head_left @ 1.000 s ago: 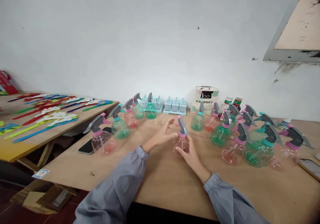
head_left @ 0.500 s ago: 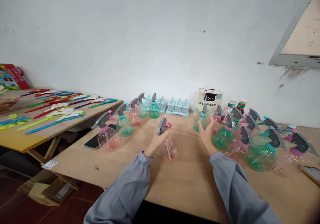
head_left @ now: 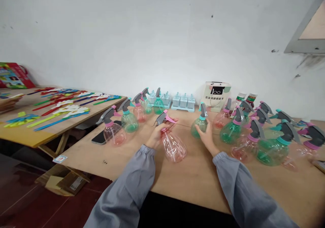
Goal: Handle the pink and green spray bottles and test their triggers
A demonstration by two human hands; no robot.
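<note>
My left hand (head_left: pixel 155 137) is closed round the neck of a clear pink spray bottle (head_left: pixel 174 146) with a grey and pink trigger head. That bottle leans, its base towards the lower right. My right hand (head_left: pixel 207 135) grips the side of a green spray bottle (head_left: pixel 198 128) with a grey and turquoise head, which stands nearly upright. Just right of this hand are another pink spray bottle (head_left: pixel 221 119) and a darker green spray bottle (head_left: pixel 230 132). The fingers behind both held bottles are partly hidden.
Several spray bottles crowd the table's right side; others, including a pink one (head_left: pixel 114 135), stand left beside a phone (head_left: pixel 99 138). Light-blue ice-pop moulds (head_left: pixel 183 103) and a paper bag (head_left: pixel 217 96) line the wall. Colourful plastic hands (head_left: pixel 66 111) cover the left table, near another person's hand (head_left: pixel 10 102).
The pink bottle in my left hand has tipped, its base swinging right. My right hand has closed on the green bottle, which has shifted left. The view has moved slightly.
</note>
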